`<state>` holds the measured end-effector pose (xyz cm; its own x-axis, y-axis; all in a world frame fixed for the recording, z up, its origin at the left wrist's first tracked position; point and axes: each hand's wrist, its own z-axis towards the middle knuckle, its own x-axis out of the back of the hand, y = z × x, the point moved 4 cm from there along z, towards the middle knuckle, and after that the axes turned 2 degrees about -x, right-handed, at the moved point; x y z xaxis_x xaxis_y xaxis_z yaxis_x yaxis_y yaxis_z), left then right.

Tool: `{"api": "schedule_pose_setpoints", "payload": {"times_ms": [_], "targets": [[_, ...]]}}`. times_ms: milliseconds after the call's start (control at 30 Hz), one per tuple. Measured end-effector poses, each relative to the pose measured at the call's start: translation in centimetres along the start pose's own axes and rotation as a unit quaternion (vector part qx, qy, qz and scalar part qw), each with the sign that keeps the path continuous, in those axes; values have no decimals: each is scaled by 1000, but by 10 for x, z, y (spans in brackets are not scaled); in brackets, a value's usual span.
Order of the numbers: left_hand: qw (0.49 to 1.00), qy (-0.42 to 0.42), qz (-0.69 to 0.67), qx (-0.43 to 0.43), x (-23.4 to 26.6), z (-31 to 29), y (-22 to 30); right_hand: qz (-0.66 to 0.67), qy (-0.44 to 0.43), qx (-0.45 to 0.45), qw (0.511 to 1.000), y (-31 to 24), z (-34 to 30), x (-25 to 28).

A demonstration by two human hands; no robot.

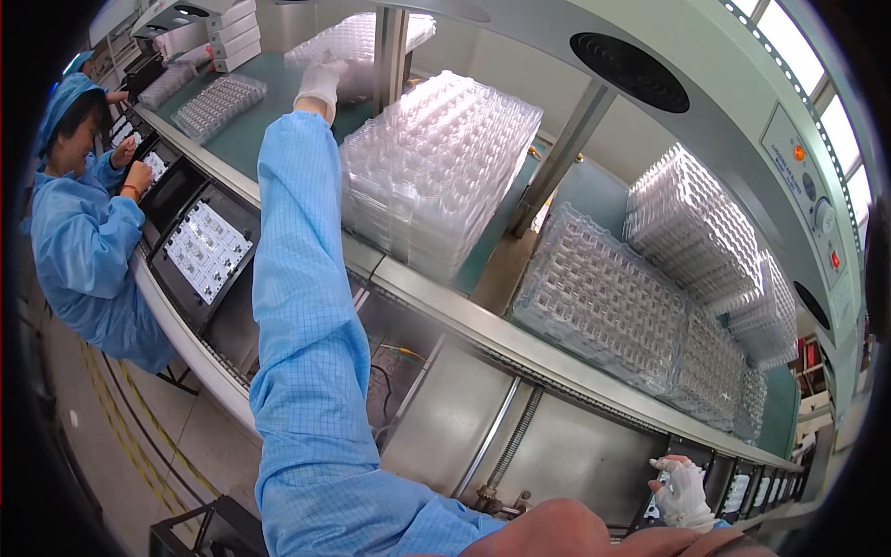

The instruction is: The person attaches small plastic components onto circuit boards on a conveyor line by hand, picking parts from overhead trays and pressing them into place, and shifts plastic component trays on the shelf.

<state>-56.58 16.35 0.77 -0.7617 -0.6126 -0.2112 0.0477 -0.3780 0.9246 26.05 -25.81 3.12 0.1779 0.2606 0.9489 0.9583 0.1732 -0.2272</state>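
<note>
My left arm, in a blue checked sleeve, stretches far forward across the bench. My white-gloved left hand (320,82) is at the near edge of a stack of clear plastic blister trays (357,39) at the back. Its fingers are blurred against the clear plastic, so their grip cannot be made out. Low at the right is my right hand (684,494), in a white glove with bare fingertips. Its thumb and fingers are apart, with nothing visible between them. It hovers by a black carrier on the line, where a white piece (652,511) partly shows.
A tall stack of clear trays (436,158) stands beside my left forearm. More filled trays (603,292) lie to the right, below a machine hood (724,56) on metal posts (566,153). A black carrier with white boards (209,243) sits at left, near a seated co-worker (88,223).
</note>
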Motion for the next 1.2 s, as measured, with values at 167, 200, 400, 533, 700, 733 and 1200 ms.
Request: {"api": "schedule_pose_setpoints", "payload": {"times_ms": [167, 200, 400, 533, 700, 733, 1200], "targets": [[991, -8, 131, 35, -10, -41, 46, 24, 3, -21, 999, -5, -10, -5], [989, -2, 147, 18, -1, -49, 56, 19, 17, -14, 1000, -3, -11, -3], [984, 67, 164, -14, 84, -59, 67, 0, 69, 7, 998, -17, -15, 6], [983, 6, 154, -101, 80, -92, 80, -85, 148, -41, 985, 18, -32, -2], [911, -117, 332, -215, 42, -232, 144, -47, 194, -215, 956, 136, -60, 4], [905, -143, 324, -236, 21, -269, 148, -68, 218, -238, 944, 167, -75, -2], [567, -575, 310, -502, -109, -594, 199, 136, 251, -270, 920, 263, -83, -92]]}}
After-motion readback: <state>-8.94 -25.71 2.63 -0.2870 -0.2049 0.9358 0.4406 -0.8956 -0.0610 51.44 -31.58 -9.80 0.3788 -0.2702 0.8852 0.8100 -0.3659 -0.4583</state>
